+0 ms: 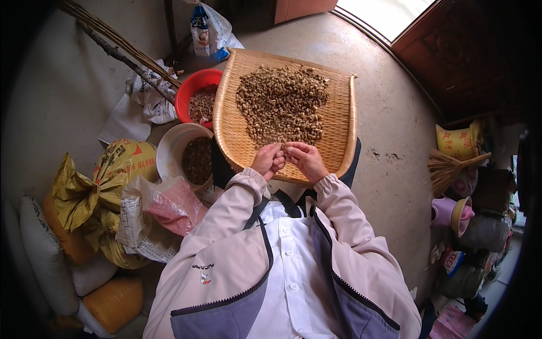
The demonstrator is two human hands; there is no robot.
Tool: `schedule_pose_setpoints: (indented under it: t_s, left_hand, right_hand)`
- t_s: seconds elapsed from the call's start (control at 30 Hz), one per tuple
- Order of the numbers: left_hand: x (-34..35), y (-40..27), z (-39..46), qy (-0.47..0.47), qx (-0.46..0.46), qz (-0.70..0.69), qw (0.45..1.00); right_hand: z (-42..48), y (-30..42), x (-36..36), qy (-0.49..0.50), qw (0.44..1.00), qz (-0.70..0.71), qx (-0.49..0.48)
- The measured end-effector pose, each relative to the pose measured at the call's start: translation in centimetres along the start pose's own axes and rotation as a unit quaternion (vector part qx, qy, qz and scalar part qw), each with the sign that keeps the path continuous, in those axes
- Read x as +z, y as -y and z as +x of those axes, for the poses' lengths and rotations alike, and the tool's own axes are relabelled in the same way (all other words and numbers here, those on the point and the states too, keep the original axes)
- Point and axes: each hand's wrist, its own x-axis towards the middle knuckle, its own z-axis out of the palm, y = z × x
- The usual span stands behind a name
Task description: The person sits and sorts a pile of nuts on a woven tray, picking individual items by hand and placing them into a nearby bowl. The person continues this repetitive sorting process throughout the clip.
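A woven winnowing basket rests across my lap, its rounded end towards me. Small brown dried pieces, perhaps unshelled peanuts, lie heaped over its middle. Above the basket's near part, my left hand and my right hand meet at the fingertips. Between thumbs and forefingers they pinch one small brown piece, mostly covered by the fingers. Left of the basket, a red plastic basin contains thin dry scraps. A white plastic bucket with dark brown bits stands nearer me.
Stuffed yellow sacks and a clear-and-pink plastic bag crowd the left. Long sticks lean behind the basin. A printed plastic sack stands beyond the basket. At right are a straw broom and an open doorway.
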Motion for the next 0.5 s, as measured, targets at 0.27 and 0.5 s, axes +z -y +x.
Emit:
schedule_pose_setpoints:
  t_s: [0.27, 0.5]
  left_hand:
    - [-1.7, -1.4, 0.4, -0.090, 0.059, 0.101, 0.989]
    - [-2.4, -1.4, 0.7, -0.113, 0.077, -0.054, 0.989]
  right_hand:
    - [0.6, 1.6, -6.2, 0.123, 0.778, -0.614, -0.052]
    - [5.3, -0.6, -8.3, 0.027, 0.669, -0.728, -0.148]
